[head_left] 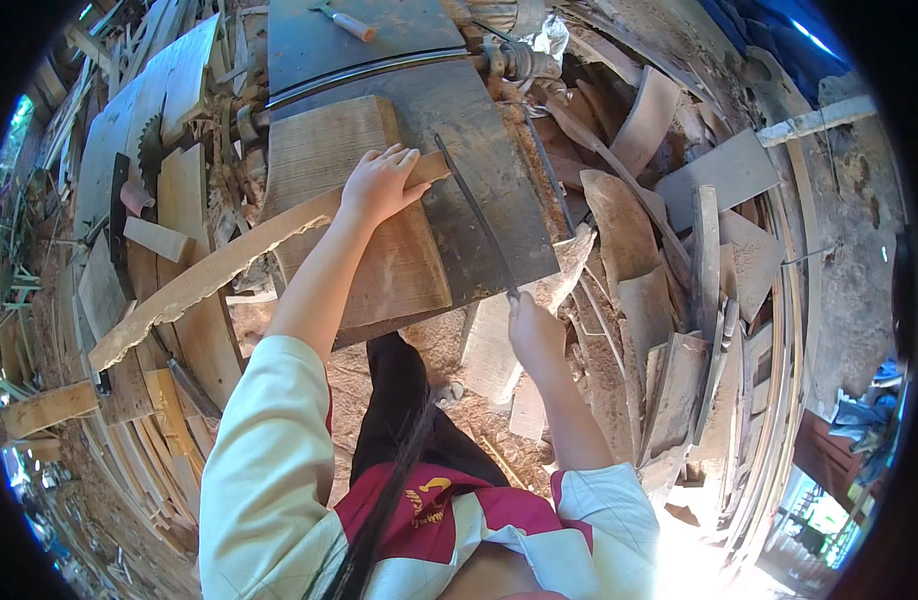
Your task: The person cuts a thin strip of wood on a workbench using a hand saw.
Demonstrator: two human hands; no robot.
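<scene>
My left hand (379, 187) presses down on a long wood strip (219, 250) with one ragged, bark-like edge, its fingers curled over the strip near its right end. The strip slants down to the left, past the edge of the metal machine table (479, 210). Beneath it lies a thick, wide board (379, 265) flat on that table. In my right hand (536, 335) is the handle end of a long, thin, dark blade (476, 210); whether it is a saw or a knife cannot be told. Its tip points away from me, close to the strip's right end.
A tool with a wooden handle (354, 25) rests on the far table plate, beyond a slot across the machine. Boards and a toothed circular blade (149, 150) stand at the left. Wood offcuts (634, 235) pile up at the right. Sawdust (324, 390) covers the ground.
</scene>
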